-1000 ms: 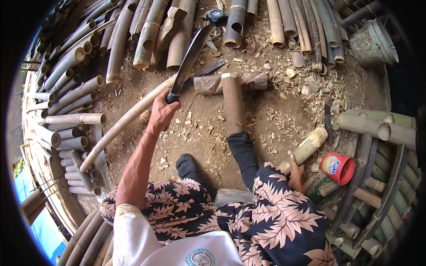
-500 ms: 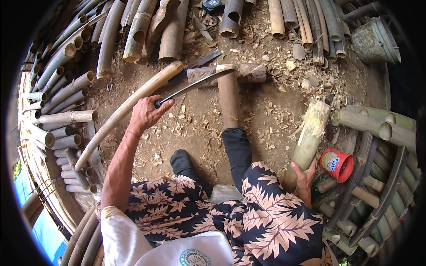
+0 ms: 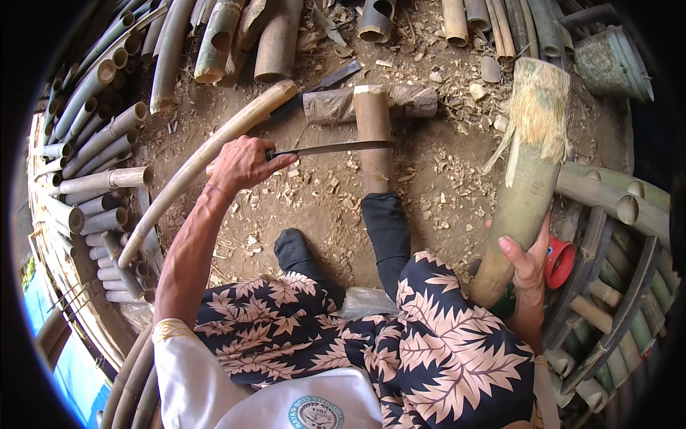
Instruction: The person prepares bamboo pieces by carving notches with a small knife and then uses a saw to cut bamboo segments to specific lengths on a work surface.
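My left hand (image 3: 244, 164) is closed round the handle of a long-bladed knife (image 3: 332, 149), its blade pointing right, across a short bamboo tube (image 3: 374, 118); whether they touch I cannot tell. That tube's far end leans on a cross-lying log (image 3: 414, 102), and its near end meets my dark-socked foot (image 3: 386, 222). On the right, my right hand (image 3: 527, 259) grips a thick greenish bamboo piece (image 3: 532, 175) low down. Its raised upper end is shaved pale and fibrous, with a splinter hanging loose. A long pale bamboo pole (image 3: 193, 168) lies beside and partly behind my left hand.
A dark blade (image 3: 341, 75) lies by the log. Bamboo tubes (image 3: 118, 180) are stacked at left, and more (image 3: 279, 43) lie along the far side. A red container (image 3: 559, 263), a bamboo rack (image 3: 607, 307) and a grey bucket (image 3: 613, 64) stand at right. Wood chips litter the ground.
My right hand has lifted the thick bamboo piece, its shaved end rising up and to the right. The knife in my left hand has swung lower, now nearly level.
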### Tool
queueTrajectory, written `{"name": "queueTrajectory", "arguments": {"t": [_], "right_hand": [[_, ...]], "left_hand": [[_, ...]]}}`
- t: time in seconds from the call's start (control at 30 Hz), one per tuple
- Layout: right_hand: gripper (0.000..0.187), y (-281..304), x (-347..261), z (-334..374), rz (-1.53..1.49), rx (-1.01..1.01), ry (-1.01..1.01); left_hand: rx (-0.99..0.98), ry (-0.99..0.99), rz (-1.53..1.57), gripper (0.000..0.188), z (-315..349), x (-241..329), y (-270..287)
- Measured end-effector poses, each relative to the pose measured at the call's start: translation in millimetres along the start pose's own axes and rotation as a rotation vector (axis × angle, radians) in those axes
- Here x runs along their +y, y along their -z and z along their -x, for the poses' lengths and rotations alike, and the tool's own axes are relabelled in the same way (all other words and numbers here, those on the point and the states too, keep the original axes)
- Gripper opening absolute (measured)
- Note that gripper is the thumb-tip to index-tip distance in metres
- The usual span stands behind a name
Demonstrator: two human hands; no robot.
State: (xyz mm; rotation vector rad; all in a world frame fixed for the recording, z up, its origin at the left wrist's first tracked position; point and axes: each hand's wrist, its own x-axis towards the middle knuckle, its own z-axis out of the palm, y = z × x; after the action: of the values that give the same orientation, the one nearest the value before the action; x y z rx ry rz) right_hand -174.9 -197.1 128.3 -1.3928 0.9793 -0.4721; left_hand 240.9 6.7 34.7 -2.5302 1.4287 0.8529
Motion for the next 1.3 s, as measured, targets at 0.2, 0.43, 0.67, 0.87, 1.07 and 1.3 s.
{"name": "queueTrajectory", "arguments": {"t": [0.2,0.43,0.67,0.87,1.07,1.3], "right_hand": [[0.084,-7,-33,-22,0.105,-0.083,0.042],[0.094,-39,-18,-42,0.345,-0.070,0.400],[0.100,-72,-7,-86,0.876,-0.234,0.338],[0.072,-86,-61,-81,0.094,0.272,0.722],[0.102,-56,20,-80,0.965,-0.355,0.355],[0.067,-77,-123,-76,-0.031,0.307,0.722]], "left_hand": [[0.017,-0.028,0.007,0.080,-3,0,-8],[0.061,-0.061,0.011,0.076,-2,0,-15],[-0.068,-0.017,0.008,0.075,-17,-4,-11],[-0.089,-0.032,0.040,0.077,-7,-6,-14],[-0.028,-0.094,0.044,0.082,-26,-2,-16],[-0.103,-0.028,0.063,0.072,-6,-5,-20]]}}
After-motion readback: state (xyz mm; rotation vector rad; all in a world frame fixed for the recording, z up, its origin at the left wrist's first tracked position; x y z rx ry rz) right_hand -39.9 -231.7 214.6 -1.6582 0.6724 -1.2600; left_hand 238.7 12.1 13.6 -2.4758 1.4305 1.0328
